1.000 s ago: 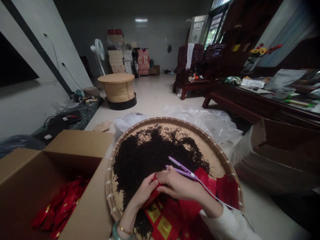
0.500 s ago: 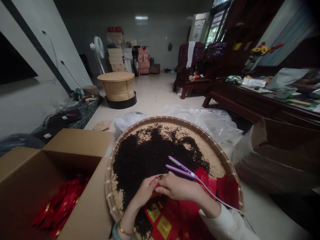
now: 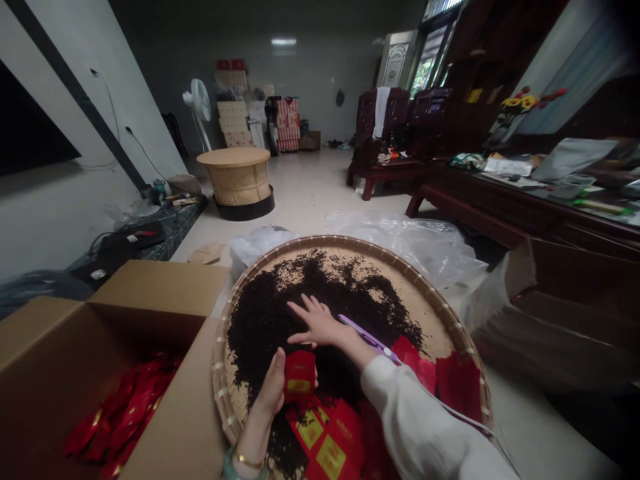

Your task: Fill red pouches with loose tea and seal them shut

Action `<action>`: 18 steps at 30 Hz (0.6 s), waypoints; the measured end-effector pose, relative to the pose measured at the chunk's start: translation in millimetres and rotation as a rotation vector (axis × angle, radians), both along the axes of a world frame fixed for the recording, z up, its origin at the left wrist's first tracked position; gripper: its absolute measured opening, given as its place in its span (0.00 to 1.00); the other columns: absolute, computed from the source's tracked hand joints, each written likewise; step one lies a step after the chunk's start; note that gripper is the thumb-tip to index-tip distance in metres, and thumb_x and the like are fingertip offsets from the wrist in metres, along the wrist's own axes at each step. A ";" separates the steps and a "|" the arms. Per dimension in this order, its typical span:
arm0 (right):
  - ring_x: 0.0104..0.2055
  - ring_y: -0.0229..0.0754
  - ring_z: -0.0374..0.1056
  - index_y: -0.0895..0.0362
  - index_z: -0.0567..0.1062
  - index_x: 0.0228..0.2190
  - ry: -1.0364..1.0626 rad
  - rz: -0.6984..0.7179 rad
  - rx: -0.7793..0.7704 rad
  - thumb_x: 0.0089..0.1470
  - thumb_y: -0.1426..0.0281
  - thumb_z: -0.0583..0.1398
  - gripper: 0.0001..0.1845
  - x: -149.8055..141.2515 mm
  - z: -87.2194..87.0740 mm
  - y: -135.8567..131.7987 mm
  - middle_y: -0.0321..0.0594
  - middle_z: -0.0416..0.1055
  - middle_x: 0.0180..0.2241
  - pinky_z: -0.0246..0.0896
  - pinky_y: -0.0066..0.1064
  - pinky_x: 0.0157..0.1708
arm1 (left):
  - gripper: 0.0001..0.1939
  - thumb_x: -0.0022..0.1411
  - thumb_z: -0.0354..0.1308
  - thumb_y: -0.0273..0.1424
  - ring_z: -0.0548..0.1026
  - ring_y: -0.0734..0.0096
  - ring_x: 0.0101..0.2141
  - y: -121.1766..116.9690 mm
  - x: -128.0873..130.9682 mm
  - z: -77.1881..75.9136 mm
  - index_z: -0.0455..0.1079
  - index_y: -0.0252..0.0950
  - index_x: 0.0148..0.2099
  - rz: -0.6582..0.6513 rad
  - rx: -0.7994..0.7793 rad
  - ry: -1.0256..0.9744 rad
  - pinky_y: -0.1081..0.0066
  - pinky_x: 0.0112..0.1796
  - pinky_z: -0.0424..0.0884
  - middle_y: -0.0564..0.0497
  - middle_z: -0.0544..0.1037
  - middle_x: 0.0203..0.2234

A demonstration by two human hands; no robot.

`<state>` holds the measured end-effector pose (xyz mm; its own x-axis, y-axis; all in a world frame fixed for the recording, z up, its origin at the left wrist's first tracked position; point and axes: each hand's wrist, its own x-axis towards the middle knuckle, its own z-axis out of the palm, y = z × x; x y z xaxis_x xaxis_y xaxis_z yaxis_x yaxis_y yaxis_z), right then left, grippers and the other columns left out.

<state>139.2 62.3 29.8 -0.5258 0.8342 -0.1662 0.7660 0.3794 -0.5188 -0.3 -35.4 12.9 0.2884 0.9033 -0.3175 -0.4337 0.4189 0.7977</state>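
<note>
My left hand (image 3: 273,385) is closed around a small red packet (image 3: 300,373) with a gold label, held upright near the front of a round woven bamboo tray (image 3: 447,313). Beyond it, my right hand (image 3: 320,325) reaches over a heap of dark, dry tea leaves (image 3: 265,300) with its fingers spread and nothing in them. A purple hair-straightener-like clamp (image 3: 367,335) with a pale cord lies on the tray, partly covered by my right forearm. Several more red packets (image 3: 345,427) with gold labels lie close to my body, some tea scattered on them.
An open cardboard box (image 3: 165,283) at left holds several red packets (image 3: 125,413). More red packets (image 3: 457,383) lie at the tray's right edge. Clear plastic sheeting (image 3: 405,233) is on the floor behind the tray, and another box (image 3: 575,273) stands at right.
My hands have separated. The right has moved forward and left over the tea with its fingers spreading, while the left keeps hold of the red packet, which now shows plainly.
</note>
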 end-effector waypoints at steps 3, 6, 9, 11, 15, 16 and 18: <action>0.64 0.66 0.41 0.47 0.57 0.61 -0.159 0.127 0.068 0.48 0.56 0.64 0.41 -23.1 -14.5 2.6 0.54 0.48 0.63 0.42 0.59 0.56 | 0.44 0.35 0.60 0.64 0.78 0.48 0.38 1.6 -1.8 -6.2 0.73 0.29 0.42 0.051 0.010 0.001 0.57 0.35 0.75 0.39 0.80 0.30; 0.57 0.59 0.53 0.51 0.72 0.49 -0.107 0.124 0.120 0.49 0.65 0.64 0.23 -36.0 -18.7 0.0 0.52 0.63 0.52 0.52 0.49 0.52 | 0.43 0.34 0.61 0.63 0.77 0.47 0.42 2.5 -4.9 -16.7 0.73 0.30 0.41 0.112 0.027 0.017 0.54 0.40 0.73 0.39 0.81 0.33; 0.50 0.51 0.59 0.55 0.75 0.37 -0.013 0.077 0.092 0.49 0.71 0.63 0.10 -34.8 -16.6 -1.7 0.47 0.66 0.43 0.58 0.40 0.46 | 0.41 0.36 0.62 0.61 0.75 0.47 0.45 2.6 -6.5 -24.7 0.74 0.31 0.40 0.157 0.058 0.037 0.53 0.45 0.71 0.39 0.81 0.36; 0.46 0.48 0.60 0.56 0.74 0.34 0.046 0.031 0.077 0.49 0.75 0.61 0.08 -28.7 -14.6 -1.3 0.45 0.65 0.41 0.59 0.37 0.43 | 0.39 0.37 0.62 0.60 0.74 0.46 0.47 3.4 -6.4 -26.8 0.74 0.31 0.40 0.172 0.083 0.043 0.52 0.47 0.70 0.38 0.80 0.38; 0.42 0.43 0.63 0.57 0.73 0.32 0.314 -0.162 0.017 0.43 0.79 0.62 0.11 -14.1 -12.4 2.9 0.41 0.66 0.38 0.61 0.34 0.43 | 0.38 0.47 0.56 0.60 0.69 0.47 0.52 7.8 -5.4 -22.9 0.72 0.31 0.45 0.223 0.191 0.129 0.53 0.52 0.64 0.37 0.77 0.46; 0.42 0.43 0.64 0.57 0.72 0.33 0.392 -0.220 0.000 0.44 0.79 0.62 0.11 -10.9 -12.2 4.2 0.40 0.67 0.37 0.61 0.34 0.42 | 0.38 0.50 0.54 0.59 0.67 0.49 0.55 8.8 -5.3 -21.1 0.70 0.32 0.49 0.246 0.254 0.190 0.54 0.55 0.62 0.38 0.74 0.50; 0.39 0.42 0.66 0.56 0.72 0.36 0.524 -0.314 -0.045 0.48 0.76 0.58 0.10 -4.6 -11.8 5.5 0.39 0.68 0.35 0.64 0.33 0.38 | 0.35 0.56 0.52 0.55 0.61 0.54 0.59 10.1 -5.1 -18.4 0.64 0.35 0.56 0.300 0.395 0.349 0.57 0.58 0.56 0.40 0.67 0.57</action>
